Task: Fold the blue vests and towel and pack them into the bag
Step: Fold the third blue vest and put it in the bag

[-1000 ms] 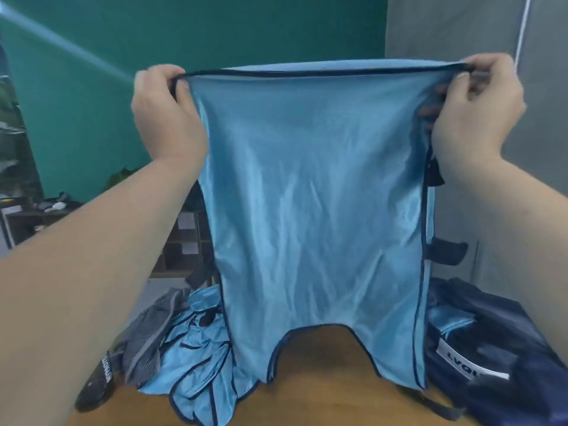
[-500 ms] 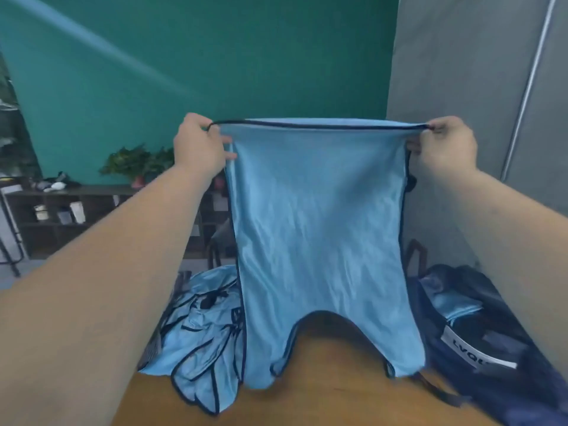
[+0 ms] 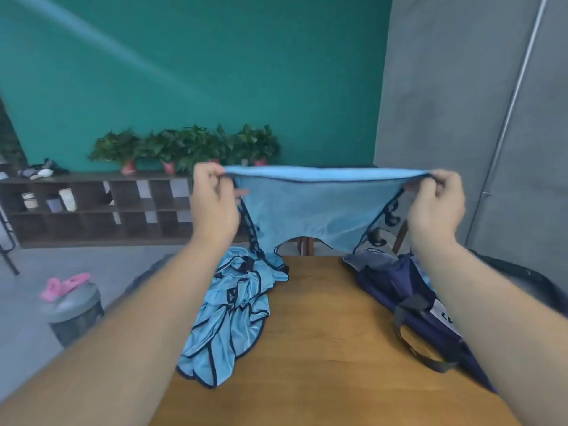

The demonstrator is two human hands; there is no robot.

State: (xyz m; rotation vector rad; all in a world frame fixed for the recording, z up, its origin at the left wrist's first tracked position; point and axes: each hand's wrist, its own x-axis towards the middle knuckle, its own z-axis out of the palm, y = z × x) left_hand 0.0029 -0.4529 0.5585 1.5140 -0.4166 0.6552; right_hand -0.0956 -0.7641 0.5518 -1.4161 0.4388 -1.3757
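I hold a light blue vest with dark trim stretched out over the far end of the wooden table. My left hand pinches its left corner and my right hand pinches its right corner. The vest's lower part hangs away from me beyond the table edge. A heap of more blue vests lies crumpled on the table's left side. The dark navy bag, with a white label and grey strap, lies open at the right. No towel is clearly visible.
A grey bin with something pink on top stands on the floor at left. A dark shelf with potted plants lines the green wall. A grey panel rises at the right.
Both hands have lowered and swung the vest away from me, from hanging upright in front of my face to stretched out over the table's far end. The view has tilted down.
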